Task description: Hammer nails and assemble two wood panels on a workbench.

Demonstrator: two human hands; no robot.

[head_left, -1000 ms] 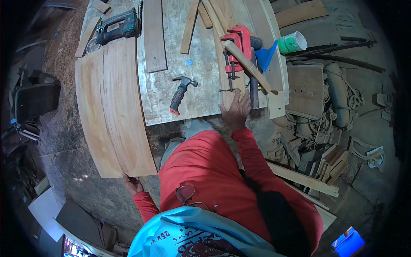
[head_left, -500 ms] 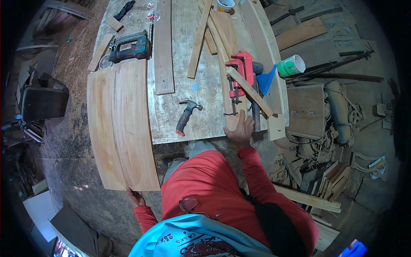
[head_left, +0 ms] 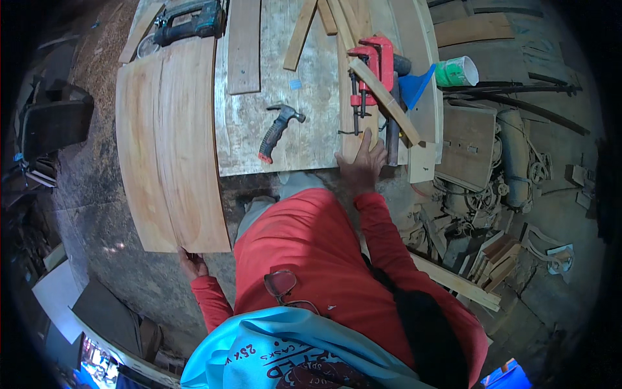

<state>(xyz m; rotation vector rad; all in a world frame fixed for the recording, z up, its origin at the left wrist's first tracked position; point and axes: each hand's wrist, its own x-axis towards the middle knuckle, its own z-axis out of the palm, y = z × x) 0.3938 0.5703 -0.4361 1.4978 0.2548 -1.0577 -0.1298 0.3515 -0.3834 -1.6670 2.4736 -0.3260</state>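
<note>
My left hand (head_left: 192, 264) is closed on the near edge of a wide wooden panel (head_left: 172, 155), fingers partly hidden beneath it. The panel juts past the table's left side toward me. My right hand (head_left: 363, 170) lies with fingers apart on the near end of a wooden board (head_left: 350, 146) at the table edge. Red clamps (head_left: 376, 61) rest just beyond it, crossed by a wooden strip (head_left: 387, 102). Between my hands, a claw hammer (head_left: 280, 131) with a dark handle lies on the worktable (head_left: 311, 146).
A dark power tool (head_left: 189, 23) sits at the panel's far end. Wooden strips (head_left: 300, 35) and a long plank (head_left: 244, 48) lie on the table. On the right are a blue triangular piece (head_left: 416, 86) and a green-and-white bucket (head_left: 457, 71). Machinery and offcuts (head_left: 490, 262) crowd the right floor.
My view has shifted, so the table, tools and panel appear higher in the picture. My left hand still holds the panel edge, and my right hand remains on the board.
</note>
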